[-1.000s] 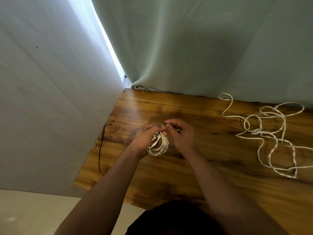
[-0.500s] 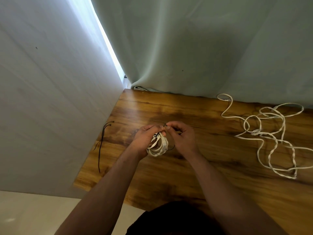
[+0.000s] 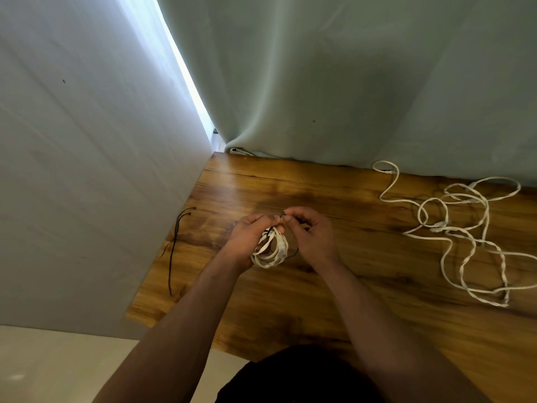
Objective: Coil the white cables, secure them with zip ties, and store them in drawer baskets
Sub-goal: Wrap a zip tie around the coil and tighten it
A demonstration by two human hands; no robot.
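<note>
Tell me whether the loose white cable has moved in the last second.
No. The loose white cable lies where it did, judged against the table edge.

The left hand [image 3: 247, 242] covers part of the coiled cable [image 3: 273, 254], so its loops cannot be counted. The zip tie [image 3: 283, 212] pinched by the right hand [image 3: 313, 239] is too thin to tell whether it is locked. The loose cable [image 3: 438, 229] and the counter [image 3: 377, 286] are cut off at the right. The dark strands [image 3: 174, 248] at the counter's left edge are too fine to count.
</note>
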